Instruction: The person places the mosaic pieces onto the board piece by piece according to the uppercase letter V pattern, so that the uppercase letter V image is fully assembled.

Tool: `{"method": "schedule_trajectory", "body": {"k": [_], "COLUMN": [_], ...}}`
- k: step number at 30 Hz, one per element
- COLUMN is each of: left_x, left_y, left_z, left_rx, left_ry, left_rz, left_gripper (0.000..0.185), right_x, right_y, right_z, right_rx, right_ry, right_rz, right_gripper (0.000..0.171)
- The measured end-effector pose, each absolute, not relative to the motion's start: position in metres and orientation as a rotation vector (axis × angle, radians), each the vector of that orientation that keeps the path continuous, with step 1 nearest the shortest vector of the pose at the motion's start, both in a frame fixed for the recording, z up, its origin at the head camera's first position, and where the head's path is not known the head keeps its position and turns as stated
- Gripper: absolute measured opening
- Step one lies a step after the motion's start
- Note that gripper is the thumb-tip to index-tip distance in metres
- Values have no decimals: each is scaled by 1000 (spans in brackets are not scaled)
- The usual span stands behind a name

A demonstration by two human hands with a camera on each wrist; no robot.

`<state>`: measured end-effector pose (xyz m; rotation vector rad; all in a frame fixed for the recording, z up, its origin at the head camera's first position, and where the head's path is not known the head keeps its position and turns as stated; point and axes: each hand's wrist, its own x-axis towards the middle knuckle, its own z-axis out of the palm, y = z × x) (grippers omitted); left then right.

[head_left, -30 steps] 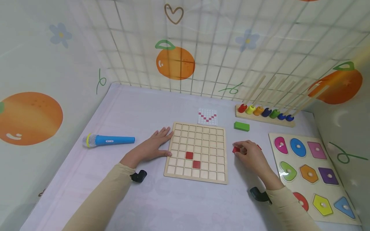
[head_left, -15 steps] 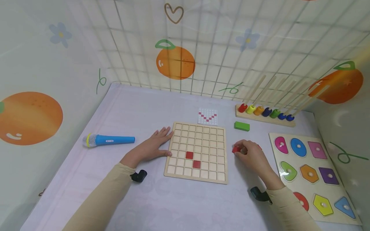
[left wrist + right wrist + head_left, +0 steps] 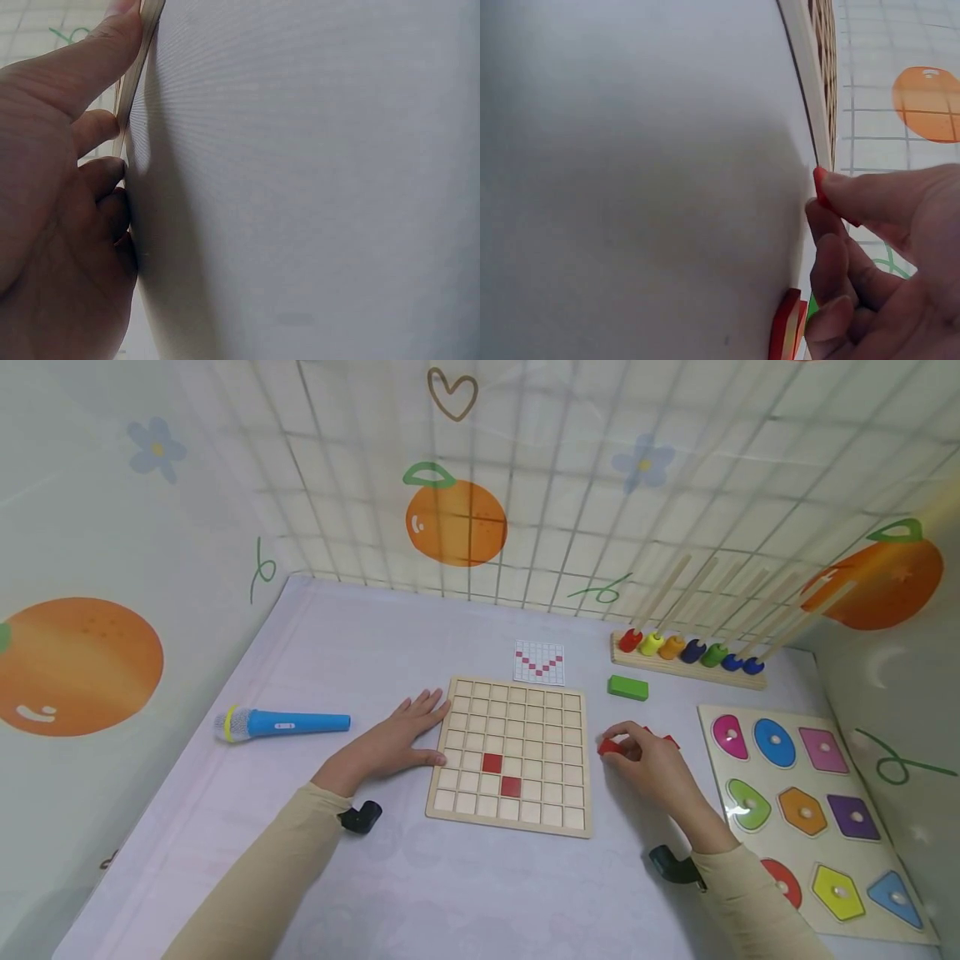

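A wooden grid board (image 3: 457,817) lies mid-table with two red squares set in its cells, one red square (image 3: 492,763) up and left of the other red square (image 3: 511,787). With fingers spread, my left hand (image 3: 393,743) rests at the board's left edge, thumb and fingertips touching the frame. Just right of the board, my right hand (image 3: 651,762) pinches a red tile (image 3: 823,187) between thumb and fingertips. More red tiles (image 3: 784,326) lie on the table beside that hand, partly hidden behind it in the head view.
A pattern card (image 3: 539,662) lies behind the board, a green block (image 3: 627,687) to its right. At back right stands a bead rack (image 3: 622,657) with tall pegs. A shape puzzle board (image 3: 738,839) lies far right; a blue toy microphone (image 3: 292,723) lies left.
My right hand has shifted slightly left with the pinched red tile, and more of the loose red tiles shows behind it. My left hand has stayed put.
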<state>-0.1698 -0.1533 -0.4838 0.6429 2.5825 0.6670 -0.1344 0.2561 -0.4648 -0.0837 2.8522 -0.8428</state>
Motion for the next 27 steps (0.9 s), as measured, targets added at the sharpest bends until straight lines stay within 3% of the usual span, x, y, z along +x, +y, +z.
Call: {"method": "schedule_trajectory", "body": {"k": [27], "left_x": [-169], "left_y": [-153], "left_z": [-481], "left_rx": [643], "left_ry": [2578], "left_rz": [656], "left_gripper": [96], "right_x": [-132], "right_y": [237], "right_z": [-462], "right_rx": [-147], "right_ry": [2820], "right_rz": [-1045], "right_gripper": [27]}}
